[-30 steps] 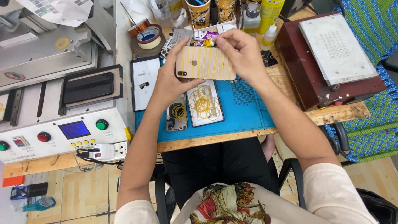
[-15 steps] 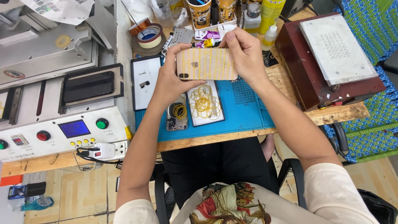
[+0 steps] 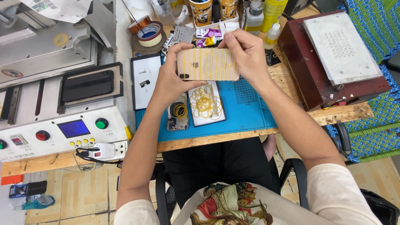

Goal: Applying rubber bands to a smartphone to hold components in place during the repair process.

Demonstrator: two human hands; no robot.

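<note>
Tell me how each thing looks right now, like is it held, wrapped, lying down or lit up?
Phone: held up in both hands, back facing the camera, wrapped in yellow rubber bands.
Left hand: gripping the phone's left end.
Right hand: fingers pinching its top right edge.
Loose rubber bands: piled on a flat panel.
Machine screen: lit blue.
Tape roll: lying flat.

two hands [image 3: 171, 83] [image 3: 246, 54], one gold phone [image 3: 207, 64], two tape rolls [image 3: 149, 34] [image 3: 138, 24], two patterned cups [image 3: 201, 10] [image 3: 228, 7].

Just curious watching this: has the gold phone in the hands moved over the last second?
Barely: the gold phone has crept slightly up, away from the tray of rubber bands.
</note>
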